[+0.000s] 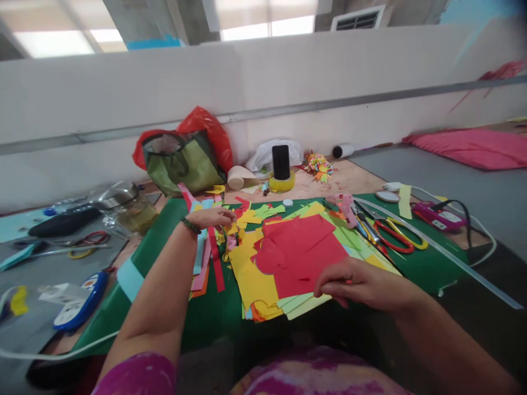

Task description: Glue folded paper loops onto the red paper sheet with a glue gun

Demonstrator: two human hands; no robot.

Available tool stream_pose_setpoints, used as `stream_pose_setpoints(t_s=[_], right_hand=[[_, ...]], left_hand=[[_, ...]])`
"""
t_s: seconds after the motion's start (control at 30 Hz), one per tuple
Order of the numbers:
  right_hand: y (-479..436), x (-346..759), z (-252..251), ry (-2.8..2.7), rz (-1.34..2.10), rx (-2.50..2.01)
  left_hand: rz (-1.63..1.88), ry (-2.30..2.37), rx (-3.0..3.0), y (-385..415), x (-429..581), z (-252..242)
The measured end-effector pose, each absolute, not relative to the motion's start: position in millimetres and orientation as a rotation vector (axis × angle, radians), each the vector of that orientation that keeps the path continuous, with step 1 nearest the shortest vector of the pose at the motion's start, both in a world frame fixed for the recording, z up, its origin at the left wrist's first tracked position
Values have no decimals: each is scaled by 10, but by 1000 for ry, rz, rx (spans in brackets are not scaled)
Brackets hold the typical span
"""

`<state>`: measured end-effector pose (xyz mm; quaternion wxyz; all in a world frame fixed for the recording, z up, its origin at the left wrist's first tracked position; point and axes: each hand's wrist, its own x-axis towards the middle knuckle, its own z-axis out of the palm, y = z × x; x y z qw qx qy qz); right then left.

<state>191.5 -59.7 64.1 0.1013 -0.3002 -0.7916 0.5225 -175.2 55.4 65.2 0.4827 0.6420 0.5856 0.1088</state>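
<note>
My left hand [217, 218], a beaded bracelet on its wrist, reaches over a heap of yellow and green paper scraps [251, 215]. Its fingers are loosely bent and apart, and I see nothing held in them. Close by lie a narrow red paper strip [216, 258] and several pink, blue and orange strips. My right hand [352, 280] is closed, fingers curled, at the near right corner of a red paper sheet [304, 252]; whatever its fingertips may pinch is hidden. Under the red sheet are yellow paper [255, 274] and light green sheets [307, 307].
Right of the papers lie a pink glue gun [346, 208], a cutter [368, 227], scissors [397, 236] and a long clear stick [453, 260]. A phone [281, 163] stands in a yellow tape roll [282, 182]. A glass jar [129, 208] and a blue-white device [82, 303] are on the left.
</note>
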Motion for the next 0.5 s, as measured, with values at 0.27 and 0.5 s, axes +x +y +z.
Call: stream_pose_setpoints(t_s=[0.27,0.5], right_hand=[[-614,1887,498,-2439,1248,-1020],[-315,1460,562,-2114,1038,-999]], left_hand=[[377,1338,1464,423,-1920,784],[467,1037,1342,359,-1738,829]])
